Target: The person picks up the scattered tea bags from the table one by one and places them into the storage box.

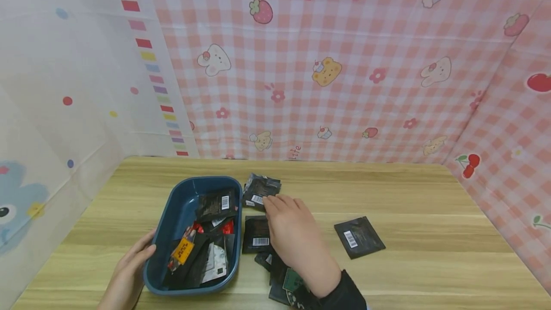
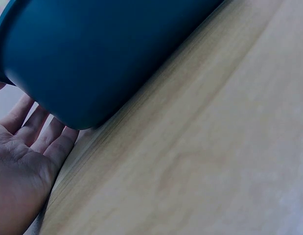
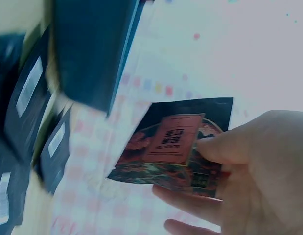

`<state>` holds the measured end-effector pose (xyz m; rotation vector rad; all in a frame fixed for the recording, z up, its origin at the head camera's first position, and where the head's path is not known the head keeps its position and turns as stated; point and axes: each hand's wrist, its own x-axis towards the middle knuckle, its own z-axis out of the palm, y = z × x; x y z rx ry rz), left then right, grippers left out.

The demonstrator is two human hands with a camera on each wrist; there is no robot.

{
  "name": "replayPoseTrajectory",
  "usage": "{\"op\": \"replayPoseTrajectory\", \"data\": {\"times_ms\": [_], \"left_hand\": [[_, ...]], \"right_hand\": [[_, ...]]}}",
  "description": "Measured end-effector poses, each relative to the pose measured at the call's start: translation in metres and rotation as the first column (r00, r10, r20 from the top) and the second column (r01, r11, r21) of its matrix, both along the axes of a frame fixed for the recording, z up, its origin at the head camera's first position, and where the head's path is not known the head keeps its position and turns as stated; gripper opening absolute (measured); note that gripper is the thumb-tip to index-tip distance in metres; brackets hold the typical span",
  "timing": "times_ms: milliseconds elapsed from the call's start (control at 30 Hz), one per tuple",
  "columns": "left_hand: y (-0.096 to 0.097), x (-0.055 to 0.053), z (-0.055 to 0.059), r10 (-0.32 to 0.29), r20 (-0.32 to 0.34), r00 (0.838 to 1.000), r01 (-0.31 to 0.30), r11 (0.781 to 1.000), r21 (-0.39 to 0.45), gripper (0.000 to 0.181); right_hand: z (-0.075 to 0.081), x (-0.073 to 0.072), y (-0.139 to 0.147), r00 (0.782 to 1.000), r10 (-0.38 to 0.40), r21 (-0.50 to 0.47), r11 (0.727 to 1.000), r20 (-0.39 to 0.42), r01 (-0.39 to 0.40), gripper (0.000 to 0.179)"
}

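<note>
A dark blue plastic bin (image 1: 189, 292) stands on the left of the table, with black sachets (image 1: 215, 204) and a packet with an orange label (image 1: 184, 251) inside. My left hand (image 1: 126, 271) rests its extended fingers against the bin's outer wall; the left wrist view shows the palm (image 2: 19, 161) turned up. With thumb and fingers, my right hand (image 1: 297, 233) pinches a black sachet (image 3: 173, 142) with a red label, right of the bin. In the head view, barcoded sachets (image 1: 260, 191) show at its fingertips. Other black sachets (image 1: 256, 233) lie below it, partly hidden by hand and sleeve.
One black sachet (image 1: 359, 237) lies apart on the right of the wooden table (image 1: 430, 262). A sachet with a green label (image 1: 292, 280) is near the right sleeve (image 1: 344, 295). Pink checked cloth (image 1: 292, 61) hangs behind, and white dotted cloth (image 1: 64, 71) on the left.
</note>
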<state>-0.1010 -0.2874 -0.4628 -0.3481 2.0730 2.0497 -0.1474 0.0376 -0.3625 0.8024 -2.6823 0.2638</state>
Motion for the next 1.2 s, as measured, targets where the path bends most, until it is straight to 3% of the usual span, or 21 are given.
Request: {"op": "replayPoseTrajectory", "data": {"times_ms": [233, 467, 567, 667, 800, 900, 1000, 1200], "left_hand": [[-0.004, 0.000, -0.003, -0.033, -0.035, 0.999, 0.032, 0.999, -0.029, 0.067], [-0.007, 0.005, -0.011, -0.028, -0.103, 0.994, 0.034, 0.998, 0.049, 0.056], [-0.006, 0.005, -0.011, -0.013, -0.141, 0.990, 0.024, 0.996, 0.082, 0.046], [-0.004, 0.005, -0.010, -0.018, -0.159, 0.987, 0.029, 0.997, 0.070, 0.048], [-0.003, 0.002, -0.007, -0.014, -0.133, 0.991, 0.019, 0.999, 0.036, 0.058], [-0.003, 0.001, -0.008, 0.016, -0.062, 0.998, -0.015, 1.000, 0.017, 0.063], [-0.003, 0.000, -0.009, 0.024, -0.034, 0.999, -0.024, 1.000, 0.005, 0.064], [-0.004, -0.001, -0.011, 0.012, -0.078, 0.997, -0.009, 0.999, 0.035, 0.063]], "right_hand": [[0.002, 0.024, -0.028, 0.977, 0.117, 0.003, 0.993, -0.180, -0.118, 0.035], [-0.011, 0.044, -0.052, 0.932, 0.281, 0.023, 0.959, -0.231, -0.283, 0.033], [-0.016, 0.048, -0.059, 0.909, 0.321, 0.025, 0.945, -0.264, -0.326, 0.031], [-0.021, 0.050, -0.063, 0.896, 0.345, 0.032, 0.936, -0.278, -0.350, 0.028], [-0.026, 0.051, -0.067, 0.898, 0.362, 0.089, 0.932, -0.249, -0.351, 0.025], [-0.032, 0.052, -0.069, 0.910, 0.366, 0.142, 0.929, -0.194, -0.343, 0.027], [-0.036, 0.052, -0.071, 0.915, 0.366, 0.173, 0.925, -0.170, -0.337, 0.028], [-0.041, 0.052, -0.074, 0.910, 0.368, 0.192, 0.923, -0.193, -0.332, 0.028]]}}
